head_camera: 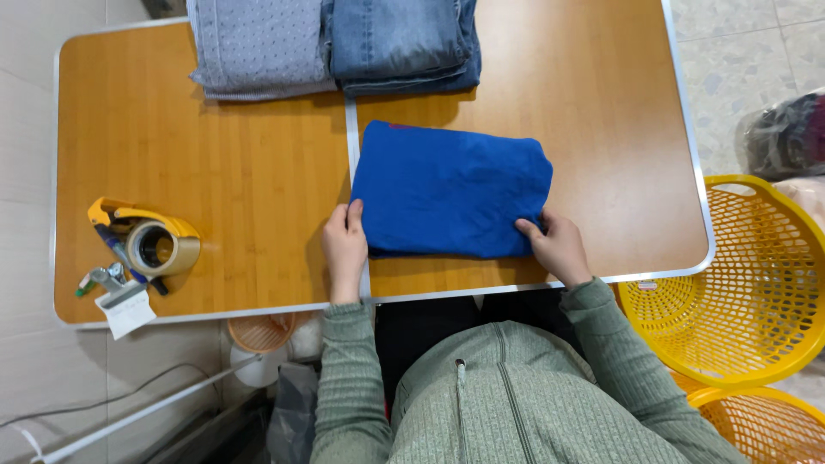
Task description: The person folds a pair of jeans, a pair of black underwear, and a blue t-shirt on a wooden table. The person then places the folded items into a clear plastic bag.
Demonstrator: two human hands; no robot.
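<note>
A folded blue garment lies flat near the front middle of the wooden table. My left hand rests at its near left corner, fingers against the cloth's edge. My right hand grips the near right corner, thumb on top of the fabric. Both sleeves are ribbed green.
Folded grey-dotted cloth and folded jeans sit at the table's far edge. A yellow tape dispenser, pens and a clip with a paper tag lie front left. Yellow mesh baskets stand to the right on the floor.
</note>
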